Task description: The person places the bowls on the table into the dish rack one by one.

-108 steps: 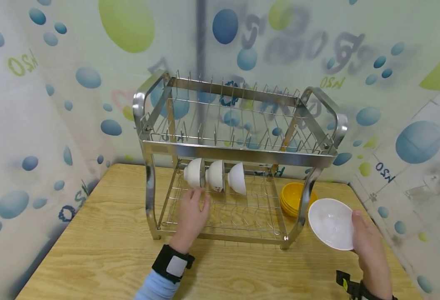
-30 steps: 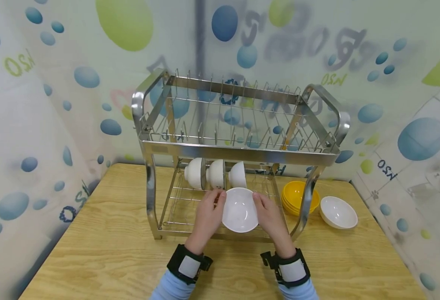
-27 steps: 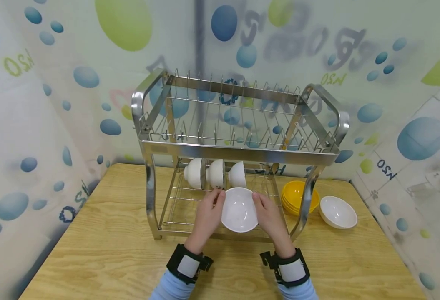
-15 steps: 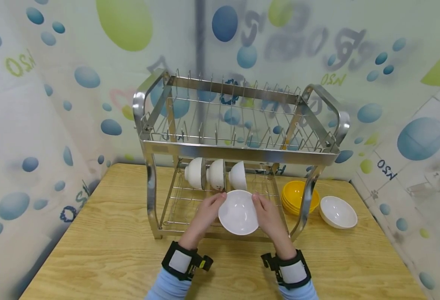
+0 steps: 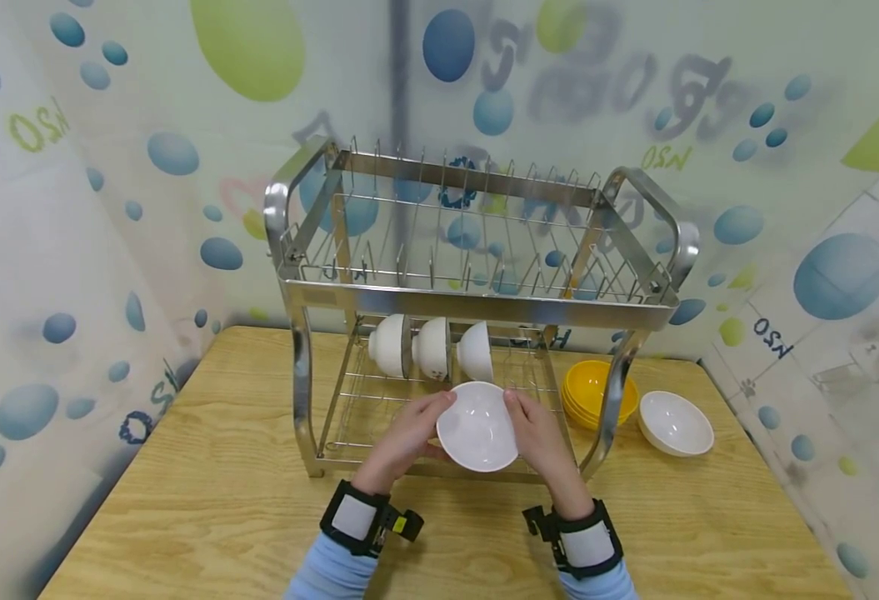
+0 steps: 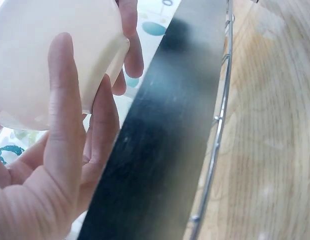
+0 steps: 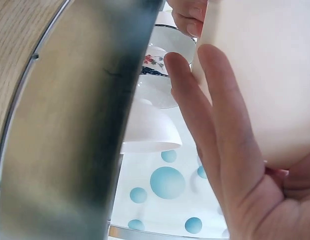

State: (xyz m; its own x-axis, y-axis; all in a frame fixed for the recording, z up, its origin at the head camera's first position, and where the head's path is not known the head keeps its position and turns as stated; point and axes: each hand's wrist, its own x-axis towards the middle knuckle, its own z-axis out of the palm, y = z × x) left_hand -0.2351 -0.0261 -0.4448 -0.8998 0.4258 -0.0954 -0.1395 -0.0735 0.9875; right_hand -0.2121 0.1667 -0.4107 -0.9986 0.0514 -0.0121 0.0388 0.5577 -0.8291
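Note:
Both hands hold a white bowl [image 5: 478,427] in front of the rack's lower shelf, its inside facing up toward the head camera. My left hand [image 5: 407,432] grips its left side, thumb at the rim and fingers spread under the outer wall, as the left wrist view shows. On the right side, my right hand [image 5: 540,437] has its thumb at the rim and fingers against the outside. Behind the bowl, three bowls stand on edge in a row on the lower shelf: two cream ones [image 5: 390,347] with dark rims and a plain white one [image 5: 474,352].
The two-tier metal dish rack [image 5: 476,304] stands on a wooden table [image 5: 207,500]; its front bar runs close by both wrists. Stacked yellow bowls [image 5: 589,387] sit by its right leg, with another white bowl [image 5: 676,423] further right. A patterned curtain [image 5: 147,208] hangs behind.
The right hand has brought a white bowl from the right to the middle, and the left hand has joined it. Lately the bowl has come slightly lower, the left fingers shifting beneath it.

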